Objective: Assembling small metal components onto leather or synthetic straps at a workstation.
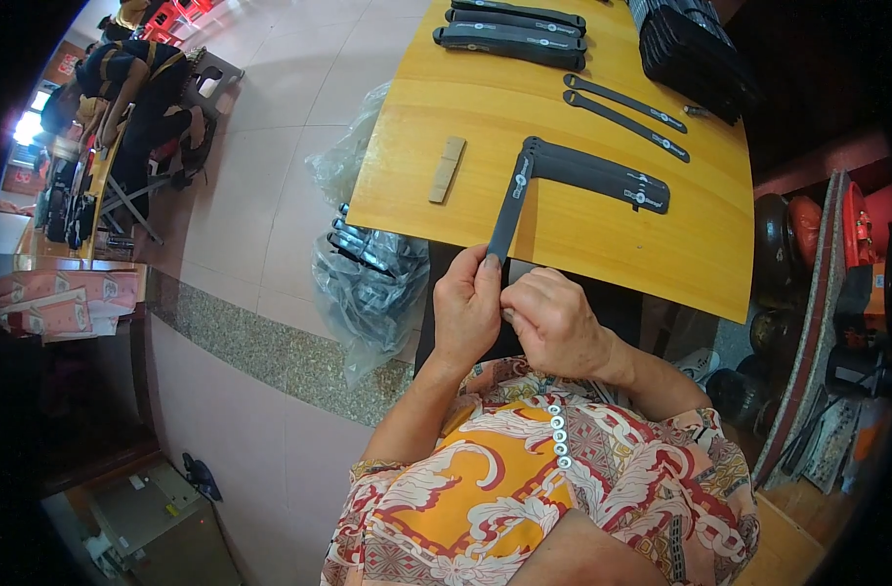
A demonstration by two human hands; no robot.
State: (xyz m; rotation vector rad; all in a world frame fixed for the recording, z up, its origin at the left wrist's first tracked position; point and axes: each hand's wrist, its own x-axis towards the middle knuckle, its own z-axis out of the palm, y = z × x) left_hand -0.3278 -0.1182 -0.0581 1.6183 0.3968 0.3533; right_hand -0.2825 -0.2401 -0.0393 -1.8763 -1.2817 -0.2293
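My left hand [468, 305] pinches the near end of a black strap [510, 207], its thumb flat on top. The strap slants up over the table's front edge, and its far end meets a fanned pile of like straps [597, 176]. Close beside, my right hand [560, 322] is closed with the fingers curled in; whatever it grips is hidden. Two single black straps, an upper one [629, 101] and a lower one [629, 127], lie apart farther back. Left of the pile rests a flat tan piece [448, 169].
Bundled black straps [509, 41] and a tall dark stack [695, 59] stand toward the back of the yellow table [407, 186]. A clear plastic bag [368, 293] with dark items sits by its left side. At far left a person [138, 83] bends over another table.
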